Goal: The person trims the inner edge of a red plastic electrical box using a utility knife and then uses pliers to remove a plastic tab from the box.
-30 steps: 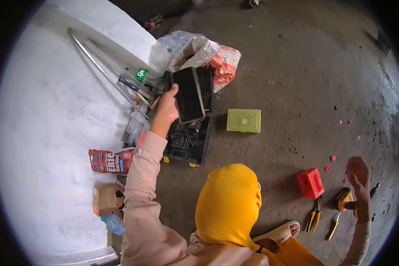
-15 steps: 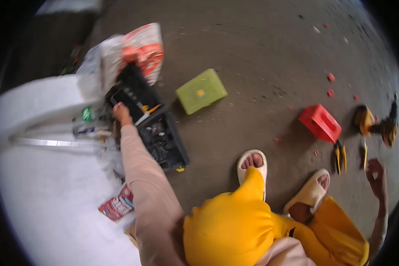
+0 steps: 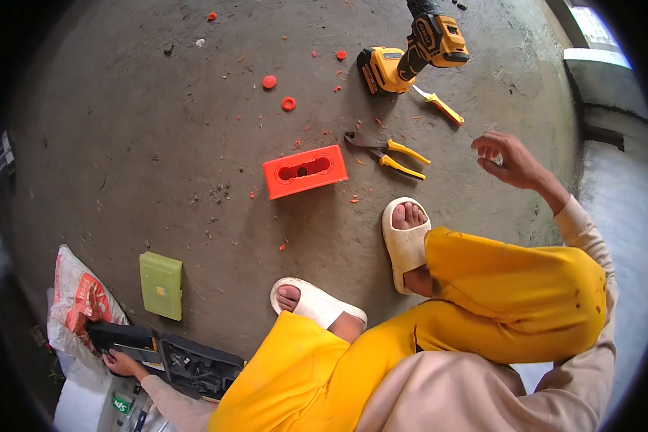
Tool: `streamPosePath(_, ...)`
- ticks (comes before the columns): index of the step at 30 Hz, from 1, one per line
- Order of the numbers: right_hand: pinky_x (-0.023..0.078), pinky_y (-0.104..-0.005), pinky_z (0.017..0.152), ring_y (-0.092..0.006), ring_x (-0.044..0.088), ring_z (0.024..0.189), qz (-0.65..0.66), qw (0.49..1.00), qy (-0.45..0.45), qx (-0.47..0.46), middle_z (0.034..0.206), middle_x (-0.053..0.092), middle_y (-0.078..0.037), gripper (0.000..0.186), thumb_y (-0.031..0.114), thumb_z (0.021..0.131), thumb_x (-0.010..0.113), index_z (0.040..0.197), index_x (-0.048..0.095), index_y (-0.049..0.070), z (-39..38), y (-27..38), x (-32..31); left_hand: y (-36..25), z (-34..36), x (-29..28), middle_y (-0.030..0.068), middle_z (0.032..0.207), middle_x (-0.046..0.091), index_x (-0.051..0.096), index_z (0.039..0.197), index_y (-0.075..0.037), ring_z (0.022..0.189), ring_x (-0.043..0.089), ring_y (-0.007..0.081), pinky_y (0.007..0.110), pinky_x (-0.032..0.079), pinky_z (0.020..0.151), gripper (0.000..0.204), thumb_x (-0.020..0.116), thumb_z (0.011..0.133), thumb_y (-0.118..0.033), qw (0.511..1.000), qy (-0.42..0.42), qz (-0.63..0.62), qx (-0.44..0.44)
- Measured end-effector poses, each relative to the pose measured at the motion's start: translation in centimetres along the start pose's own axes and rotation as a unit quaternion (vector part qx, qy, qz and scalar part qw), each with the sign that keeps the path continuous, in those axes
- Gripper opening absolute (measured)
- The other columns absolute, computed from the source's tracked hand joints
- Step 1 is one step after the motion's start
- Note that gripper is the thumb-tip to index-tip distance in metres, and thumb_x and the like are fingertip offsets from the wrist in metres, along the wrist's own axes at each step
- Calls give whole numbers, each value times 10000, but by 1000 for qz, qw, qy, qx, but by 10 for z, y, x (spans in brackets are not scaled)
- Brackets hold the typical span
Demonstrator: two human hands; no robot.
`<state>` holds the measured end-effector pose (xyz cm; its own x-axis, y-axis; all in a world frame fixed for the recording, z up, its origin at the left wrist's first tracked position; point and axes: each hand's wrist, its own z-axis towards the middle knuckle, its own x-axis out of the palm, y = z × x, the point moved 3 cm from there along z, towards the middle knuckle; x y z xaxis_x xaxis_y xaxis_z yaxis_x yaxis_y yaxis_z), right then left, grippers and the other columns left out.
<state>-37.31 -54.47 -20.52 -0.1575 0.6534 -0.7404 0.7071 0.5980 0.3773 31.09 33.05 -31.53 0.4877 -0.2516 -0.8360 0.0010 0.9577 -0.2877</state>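
My left hand (image 3: 124,363) is at the lower left, its fingers closed over the edge of the raised lid (image 3: 115,335) of a black tool case. The case's open tray (image 3: 198,366) holds dark items that I cannot make out. At the right, my right hand (image 3: 510,160) hovers above the floor with nothing in it, its fingers loosely bent and the thumb apart. Nearest to it lie a knife (image 3: 443,106) with a yellow and red handle and yellow-handled pliers (image 3: 390,155). A red box (image 3: 306,171) with a rough slot cut in its face rests left of the pliers.
A yellow-black cordless drill (image 3: 410,57) stands on its battery beyond the knife. Red discs (image 3: 288,104) and scraps are scattered on the concrete floor. A green box (image 3: 161,285) and a red-white sack (image 3: 86,299) are near the tool case. White slippers (image 3: 407,248) are on my feet.
The view has swung to the right, so the tool case now sits at the lower left. My left hand stays at the case lid, and my right hand remains raised and empty near the knife.
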Motion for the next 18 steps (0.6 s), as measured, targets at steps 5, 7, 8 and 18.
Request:
streamPosePath(5, 566, -410, 837, -304, 672, 936, 12, 999, 37, -30, 1016, 665, -133, 273, 90, 895, 724, 1157, 661, 43, 4, 5, 49, -202, -22, -4, 170, 1214, 725, 680, 1241, 58, 1095, 700, 251, 353, 553, 965, 263, 638, 1048, -116, 944, 205, -131, 222)
streamPosePath(7, 549, -430, 890, -322, 653, 1004, -45, 995, 20, -89, 1072, 658, -138, 308, 101, 885, 730, 1180, 662, 45, 16, 12, 69, -311, -42, -28, 139, 1136, 731, 687, 1194, 45, 1061, 698, 233, 346, 552, 948, 206, 636, 1038, -79, 891, 351, -184, 220)
streamPosePath(8, 529, -446, 931, -331, 622, 1080, -50, 995, 31, -82, 1121, 640, -142, 344, 115, 871, 743, 1199, 666, 44, 24, 18, 77, -371, -59, -44, 134, 1129, 734, 691, 1184, 29, 1050, 702, 240, 350, 549, 942, 191, 650, 1020, -59, 851, 365, -164, 339)
streamPosePath(18, 479, -413, 969, -310, 552, 1136, -18, 985, -82, -151, 1219, 587, -131, 434, 118, 838, 764, 1254, 662, 44, 64, 42, 121, -642, -261, -84, 162, 1279, 659, 614, 1374, -79, 1189, 628, 365, 459, 508, 1022, 632, 843, 791, -166, 527, 516, -143, 660)
